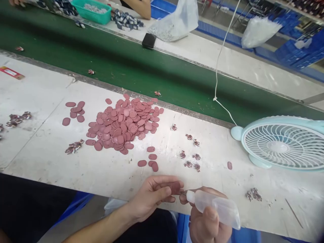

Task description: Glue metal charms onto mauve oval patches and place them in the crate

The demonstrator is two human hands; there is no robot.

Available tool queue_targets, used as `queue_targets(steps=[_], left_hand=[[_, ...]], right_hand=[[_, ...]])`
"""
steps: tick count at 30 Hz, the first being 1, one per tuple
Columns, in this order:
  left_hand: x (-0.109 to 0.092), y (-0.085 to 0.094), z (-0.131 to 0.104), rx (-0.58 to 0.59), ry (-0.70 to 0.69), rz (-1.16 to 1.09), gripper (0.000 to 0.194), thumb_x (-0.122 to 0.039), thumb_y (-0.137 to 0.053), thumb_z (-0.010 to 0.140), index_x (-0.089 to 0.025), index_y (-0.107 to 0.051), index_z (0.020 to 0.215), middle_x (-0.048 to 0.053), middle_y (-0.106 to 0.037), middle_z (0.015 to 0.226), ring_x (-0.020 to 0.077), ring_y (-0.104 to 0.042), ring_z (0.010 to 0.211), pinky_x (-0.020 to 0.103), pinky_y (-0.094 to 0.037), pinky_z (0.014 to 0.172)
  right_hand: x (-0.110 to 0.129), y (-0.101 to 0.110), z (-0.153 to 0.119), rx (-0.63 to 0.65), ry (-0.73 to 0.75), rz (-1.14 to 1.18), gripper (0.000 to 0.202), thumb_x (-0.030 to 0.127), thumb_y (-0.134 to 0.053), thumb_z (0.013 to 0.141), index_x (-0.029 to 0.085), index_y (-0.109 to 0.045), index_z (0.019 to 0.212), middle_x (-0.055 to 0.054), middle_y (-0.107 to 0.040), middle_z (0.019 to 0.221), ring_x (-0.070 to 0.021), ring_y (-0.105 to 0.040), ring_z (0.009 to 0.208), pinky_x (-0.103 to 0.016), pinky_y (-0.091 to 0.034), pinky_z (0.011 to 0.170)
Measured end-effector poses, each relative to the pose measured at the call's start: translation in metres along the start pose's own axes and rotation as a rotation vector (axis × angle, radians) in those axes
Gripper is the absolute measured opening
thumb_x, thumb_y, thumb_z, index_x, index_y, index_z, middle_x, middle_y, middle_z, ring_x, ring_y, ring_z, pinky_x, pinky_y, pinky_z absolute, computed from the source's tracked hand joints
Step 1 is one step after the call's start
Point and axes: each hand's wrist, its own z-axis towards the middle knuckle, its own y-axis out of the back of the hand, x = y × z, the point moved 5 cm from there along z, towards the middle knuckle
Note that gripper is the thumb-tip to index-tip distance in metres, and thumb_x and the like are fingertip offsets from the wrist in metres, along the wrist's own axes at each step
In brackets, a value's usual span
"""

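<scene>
Near the front edge of the table, my left hand (154, 197) pinches a small reddish oval piece (175, 188) between thumb and fingers. My right hand (209, 219) is wrapped round a translucent squeeze bottle (219, 206) with a white cap. The bottle lies tilted, its thin tip pointing left at the oval piece; whether the two touch I cannot tell. Beyond my hands is a big pile of similar oval pieces (124, 123), with a few loose ones (152, 157) closer to me. Small shiny reddish figures (196, 157) lie to the right of the pile.
A light blue fan (280, 145) stands at the right, its white cord (217, 74) running up. Behind the table runs a green conveyor belt (106, 60). Across it are a teal basket (92, 11), a plastic bag (177, 23), a black box (149, 40) and another person's arm (140, 7).
</scene>
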Motion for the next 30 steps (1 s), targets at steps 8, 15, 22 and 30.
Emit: queue_targets(steps=[8, 15, 22, 30], left_hand=[[0.005, -0.003, 0.002, 0.030, -0.006, 0.029, 0.033, -0.033, -0.082, 0.080, -0.023, -0.079, 0.112, 0.010, -0.080, 0.113, 0.0180, -0.076, 0.094, 0.023, -0.056, 0.077], [0.009, -0.003, 0.000, 0.026, 0.011, 0.053, 0.030, -0.031, -0.082, 0.081, -0.025, -0.079, 0.111, 0.009, -0.079, 0.116, 0.0191, -0.073, 0.103, 0.024, -0.056, 0.080], [0.010, -0.005, -0.001, 0.068, 0.007, 0.051, 0.031, -0.032, -0.080, 0.084, -0.026, -0.078, 0.114, 0.008, -0.080, 0.111, 0.0184, -0.075, 0.098, 0.024, -0.056, 0.081], [0.014, -0.004, -0.002, 0.048, 0.021, 0.018, 0.032, -0.032, -0.082, 0.081, -0.025, -0.078, 0.113, 0.009, -0.079, 0.116, 0.0183, -0.073, 0.103, 0.022, -0.057, 0.079]], right_hand=[[0.003, 0.006, -0.002, -0.104, 0.065, -0.160, 0.022, 0.040, -0.067, 0.088, 0.019, -0.068, 0.091, -0.005, -0.062, 0.081, -0.0197, -0.060, 0.057, -0.036, -0.048, 0.049], [0.002, 0.016, -0.004, -0.104, 0.100, -0.245, 0.023, 0.041, -0.067, 0.087, 0.019, -0.068, 0.092, -0.008, -0.063, 0.086, -0.0239, -0.061, 0.068, -0.040, -0.048, 0.056], [0.011, 0.009, -0.004, -0.132, 0.130, -0.195, 0.019, 0.037, -0.067, 0.085, 0.019, -0.069, 0.091, -0.006, -0.066, 0.078, -0.0227, -0.062, 0.056, -0.039, -0.051, 0.048], [0.014, 0.008, 0.000, -0.043, 0.055, -0.041, 0.020, 0.034, -0.060, 0.088, 0.018, -0.067, 0.097, -0.006, -0.071, 0.066, -0.0256, -0.067, 0.050, -0.043, -0.056, 0.048]])
